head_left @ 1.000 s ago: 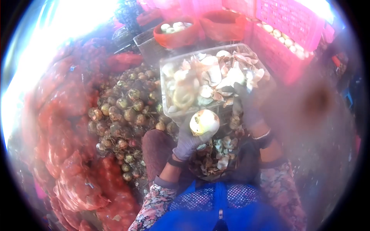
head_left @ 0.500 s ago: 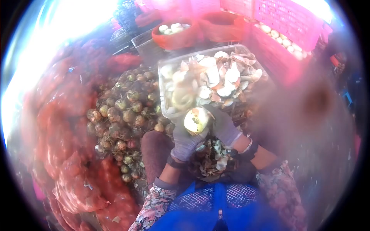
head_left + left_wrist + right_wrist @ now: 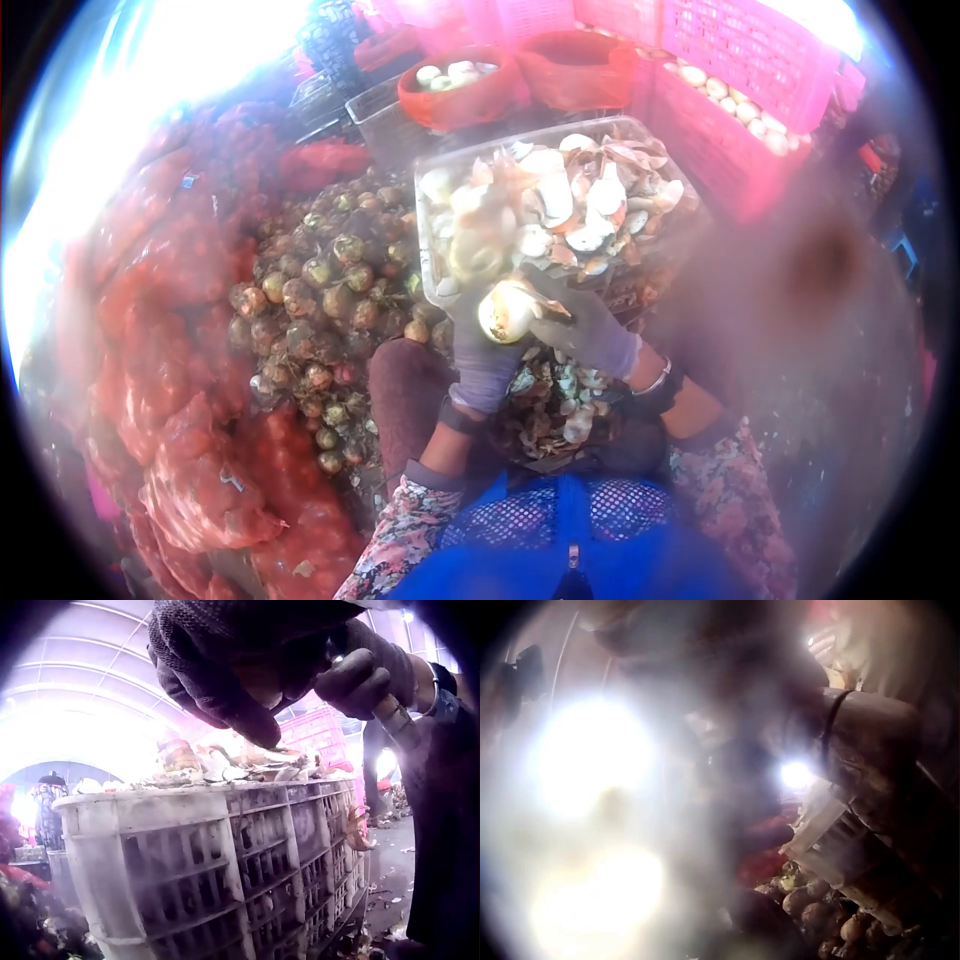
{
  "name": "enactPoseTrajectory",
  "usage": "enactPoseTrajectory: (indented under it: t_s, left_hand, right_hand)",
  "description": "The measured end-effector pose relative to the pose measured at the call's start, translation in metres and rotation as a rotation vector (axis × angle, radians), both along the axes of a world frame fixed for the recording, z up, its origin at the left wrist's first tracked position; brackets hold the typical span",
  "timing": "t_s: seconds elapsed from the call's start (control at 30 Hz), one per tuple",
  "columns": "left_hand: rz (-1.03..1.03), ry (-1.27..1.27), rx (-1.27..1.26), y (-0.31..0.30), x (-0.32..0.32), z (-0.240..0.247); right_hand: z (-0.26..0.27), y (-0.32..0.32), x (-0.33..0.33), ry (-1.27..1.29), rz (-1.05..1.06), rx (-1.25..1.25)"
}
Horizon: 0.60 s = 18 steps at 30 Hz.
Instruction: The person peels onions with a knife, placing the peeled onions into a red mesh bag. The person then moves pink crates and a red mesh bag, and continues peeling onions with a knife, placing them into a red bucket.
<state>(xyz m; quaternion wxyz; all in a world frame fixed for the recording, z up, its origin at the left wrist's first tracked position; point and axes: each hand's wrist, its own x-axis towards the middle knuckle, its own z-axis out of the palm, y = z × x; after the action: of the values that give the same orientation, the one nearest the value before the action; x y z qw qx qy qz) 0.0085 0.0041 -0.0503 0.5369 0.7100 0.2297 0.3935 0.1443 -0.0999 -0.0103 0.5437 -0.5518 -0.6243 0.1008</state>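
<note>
Cupped beneath and around an onion (image 3: 505,312), the gloved left hand (image 3: 485,368) holds it just on the near side of the crate (image 3: 425,250). Beside it, the gloved right hand (image 3: 598,335) has its fingers curled round a tool with a pale handle (image 3: 397,724), perhaps a small knife; its working end is too dark to make out. The two hands meet closely at the onion, where a flap of dry skin (image 3: 546,302) stands away from the pale flesh on the right hand's side. Glare washes out most of the right wrist view.

Inside the crate lie peelings (image 3: 606,200), heaped up to its rim; more scraps (image 3: 575,415) lie on its near side, below the hands. Left of the crate spreads a pile of unpeeled onions (image 3: 340,285), with red mesh sacks (image 3: 190,450) farther left. Beyond it sits a red tub (image 3: 460,108) holding pale onions.

Peeling looks partly done, the outer skin probably coming off now. Next, the left hand would need to keep the onion steady while the right pulls the flap clear, minding the likely blade near the left fingers.
</note>
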Motion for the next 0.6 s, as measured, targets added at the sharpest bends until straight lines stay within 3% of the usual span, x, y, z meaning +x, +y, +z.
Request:
enactPoseTrajectory:
  t_s: [0.07,0.2,0.3,0.37,0.4,0.47,0.53,0.57,0.6]
  left_hand:
    - [0.061,-0.020,0.099,-0.005,-0.003,0.001]
    - [0.034,0.008,0.182,-0.015,-0.009,0.019]
    - [0.073,0.053,0.269,-0.020,-0.008,0.026]
    - [0.087,0.038,0.317,-0.025,-0.008,0.027]
    - [0.098,0.029,0.340,-0.026,-0.009,0.028]
    - [0.040,-0.036,0.107,-0.026,-0.011,0.033]
    - [-0.015,-0.147,-0.072,-0.020,-0.009,0.033]
    - [0.078,-0.007,0.124,-0.016,-0.012,0.034]
    - [0.063,0.006,0.109,-0.012,-0.014,0.028]
  right_hand:
    - [0.000,0.001,-0.005,-0.059,-0.034,0.065]
    - [0.003,-0.009,-0.005,-0.268,-0.216,-0.090]
    - [-0.011,-0.004,0.008,-0.471,-0.378,0.046]
    - [0.020,-0.009,0.007,0.083,-0.451,-0.279]
    - [0.020,-0.009,0.017,0.113,-0.420,-0.400]
    - [0.019,-0.008,0.037,0.149,-0.357,-0.654]
    - [0.015,-0.009,0.036,0.069,-0.358,-0.491]
    - [0.016,-0.010,0.034,0.007,-0.359,-0.463]
    - [0.037,-0.014,0.023,-0.091,-0.362,-0.545]
